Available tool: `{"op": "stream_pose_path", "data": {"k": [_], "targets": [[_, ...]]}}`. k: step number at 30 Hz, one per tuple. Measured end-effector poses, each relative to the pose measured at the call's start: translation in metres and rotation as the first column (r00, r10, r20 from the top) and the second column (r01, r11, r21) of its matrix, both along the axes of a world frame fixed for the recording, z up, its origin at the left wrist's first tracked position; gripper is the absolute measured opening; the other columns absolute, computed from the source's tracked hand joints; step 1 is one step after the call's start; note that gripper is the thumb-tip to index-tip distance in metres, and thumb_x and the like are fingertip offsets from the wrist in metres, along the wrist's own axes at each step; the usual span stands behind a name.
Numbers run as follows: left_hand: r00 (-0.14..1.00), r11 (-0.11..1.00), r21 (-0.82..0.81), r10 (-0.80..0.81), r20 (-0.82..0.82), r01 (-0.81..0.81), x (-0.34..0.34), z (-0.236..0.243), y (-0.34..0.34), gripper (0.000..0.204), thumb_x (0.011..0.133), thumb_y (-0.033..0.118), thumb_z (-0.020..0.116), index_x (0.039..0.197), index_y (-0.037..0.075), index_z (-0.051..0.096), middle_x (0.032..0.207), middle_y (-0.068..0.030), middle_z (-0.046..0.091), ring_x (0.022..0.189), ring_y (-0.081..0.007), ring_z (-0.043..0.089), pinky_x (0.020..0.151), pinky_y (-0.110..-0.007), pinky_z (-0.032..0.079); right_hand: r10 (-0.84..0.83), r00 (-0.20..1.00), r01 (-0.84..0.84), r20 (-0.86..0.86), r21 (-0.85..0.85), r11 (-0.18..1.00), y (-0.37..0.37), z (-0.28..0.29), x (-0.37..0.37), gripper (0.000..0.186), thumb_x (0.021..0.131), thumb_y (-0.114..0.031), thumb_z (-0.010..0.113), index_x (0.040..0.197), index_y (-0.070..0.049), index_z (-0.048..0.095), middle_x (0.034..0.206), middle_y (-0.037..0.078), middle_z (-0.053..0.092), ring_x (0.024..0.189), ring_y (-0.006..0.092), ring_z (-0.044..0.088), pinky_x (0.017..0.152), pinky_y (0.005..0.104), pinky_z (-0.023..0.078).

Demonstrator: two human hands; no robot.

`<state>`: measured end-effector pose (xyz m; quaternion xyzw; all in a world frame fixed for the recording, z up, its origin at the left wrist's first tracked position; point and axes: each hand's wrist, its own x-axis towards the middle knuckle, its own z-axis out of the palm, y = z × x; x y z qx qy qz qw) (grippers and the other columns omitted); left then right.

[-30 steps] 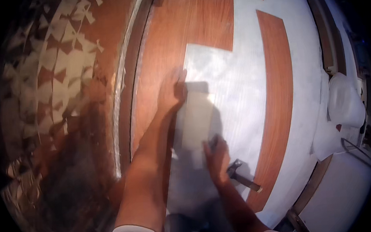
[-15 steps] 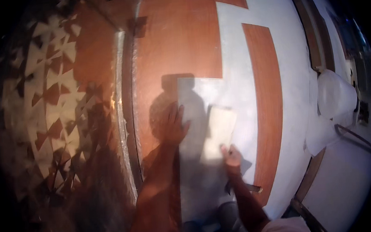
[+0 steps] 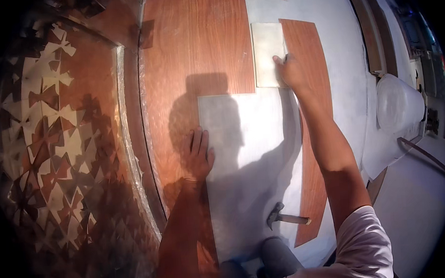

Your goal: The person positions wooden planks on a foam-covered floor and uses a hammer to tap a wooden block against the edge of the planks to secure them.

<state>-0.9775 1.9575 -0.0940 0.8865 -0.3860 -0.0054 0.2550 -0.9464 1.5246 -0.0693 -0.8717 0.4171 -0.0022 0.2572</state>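
Observation:
My right hand (image 3: pixel 292 71) grips a cream rectangular board (image 3: pixel 268 47) by its right edge, thumb on top; the other fingers are partly hidden. The board lies over the gap between the large reddish-brown wood-grain planks (image 3: pixel 196 44) and a separate narrow wood-grain plank (image 3: pixel 316 128). My left hand (image 3: pixel 198 158) rests with fingers stretched out on the wood-grain surface, by its border with the white underlay (image 3: pixel 264 162). Nothing is held in it. A claw hammer (image 3: pixel 288 216) lies near my knees, its handle end reaching the narrow plank.
On the left is a surface with a cream-and-brown jagged pattern (image 3: pixel 55 154), bordered by a shiny plastic-covered strip (image 3: pixel 124 114). A white roll (image 3: pixel 398 102) and dark wooden boards (image 3: pixel 373 28) lie at the right. My shadow falls across the planks and underlay.
My right hand has carried the cream board forward and slightly right, up to the gap between the planks. The hammer is now fully uncovered. My left hand stays beside the underlay's edge.

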Motion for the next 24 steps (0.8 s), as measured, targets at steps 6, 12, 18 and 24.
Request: {"op": "stream_pose_path", "data": {"k": [6, 12, 18, 24], "targets": [[1.000, 1.000, -0.021, -0.007, 0.003, 0.007, 0.002, 0.007, 0.000, 0.052, 0.089, 0.020, 0.065, 0.137, 0.001, 0.062, 0.148, -0.0177, 0.056, 0.133, -0.0432, 0.051, 0.113, -0.053, 0.042, 0.218, 0.881, -0.314, -0.420, -0.174, 0.933, 0.010, 0.040, 0.031, 0.066, 0.105, -0.057, 0.045, 0.105, 0.006, 0.066, 0.103, 0.028, 0.073, 0.097, 0.0450, 0.070, 0.084, 0.0507, 0.055], [0.999, 0.998, -0.016, -0.054, -0.009, 0.054, 0.006, 0.004, -0.007, 0.052, 0.085, 0.016, 0.066, 0.133, -0.003, 0.063, 0.143, -0.0218, 0.058, 0.129, -0.0467, 0.053, 0.110, -0.054, 0.045, 0.220, 0.944, -0.264, -0.244, -0.163, 0.951, 0.002, 0.063, -0.008, 0.050, 0.104, -0.048, 0.053, 0.109, -0.001, 0.068, 0.104, 0.023, 0.073, 0.097, 0.0408, 0.070, 0.086, 0.0491, 0.056], [0.998, 0.998, -0.030, -0.058, 0.019, 0.058, 0.007, 0.017, -0.008, 0.054, 0.082, 0.014, 0.068, 0.131, -0.006, 0.063, 0.140, -0.0235, 0.059, 0.124, -0.0462, 0.055, 0.106, -0.052, 0.048, 0.161, 0.965, -0.242, -0.208, -0.467, 0.850, 0.027, 0.046, -0.129, 0.047, 0.098, -0.035, 0.066, 0.128, 0.001, 0.060, 0.129, 0.025, 0.060, 0.113, 0.0439, 0.061, 0.094, 0.0520, 0.052], [0.997, 0.997, -0.030, -0.070, -0.009, 0.070, 0.007, 0.005, 0.002, 0.050, 0.088, 0.014, 0.061, 0.134, -0.006, 0.061, 0.147, -0.0244, 0.054, 0.132, -0.0477, 0.049, 0.112, -0.055, 0.041, 0.296, 0.944, -0.319, -0.143, -0.613, 0.722, 0.023, 0.047, -0.123, 0.029, 0.086, -0.020, 0.070, 0.104, 0.000, 0.060, 0.115, 0.022, 0.062, 0.104, 0.0410, 0.061, 0.089, 0.0485, 0.054]]}}
